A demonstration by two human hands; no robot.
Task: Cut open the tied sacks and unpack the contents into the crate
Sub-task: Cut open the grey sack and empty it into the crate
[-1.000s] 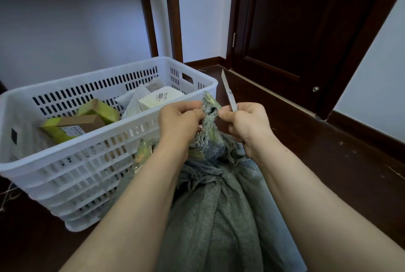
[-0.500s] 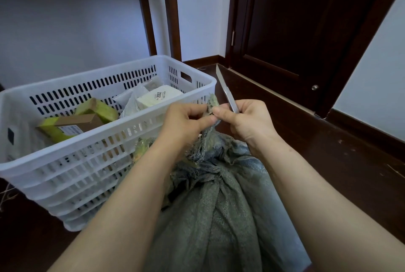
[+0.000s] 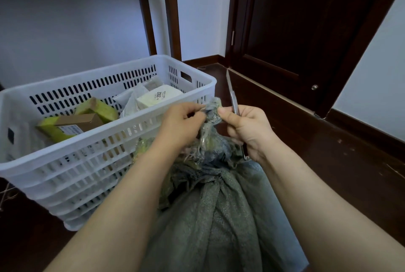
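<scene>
Hands: left hand (image 3: 183, 123) pinches the frayed tied neck (image 3: 210, 116) of the sack between thumb and fingertips. Right hand (image 3: 248, 130) is curled round a knife (image 3: 230, 90), its thumb touching the neck from the opposite side.

Far left: white slotted plastic crate (image 3: 92, 138) on the floor, just beside the sack. Contents, left to right:
- yellow-green boxes (image 3: 103, 109) with a brown cardboard box (image 3: 79, 121) lying against them
- clear plastic bags (image 3: 131, 101)
- white box (image 3: 158, 97) printed "2002"

Centre: grey-green woven sack (image 3: 219, 217) stands upright between the two forearms. Its neck is bunched and raised to about the level of the crate rim.

Knife: blade points up and away from the person, and the handle end shows below the right palm.

Right: dark wooden floor (image 3: 328, 162). Dark door (image 3: 306, 19) stands behind it, with pale wall on either side.
</scene>
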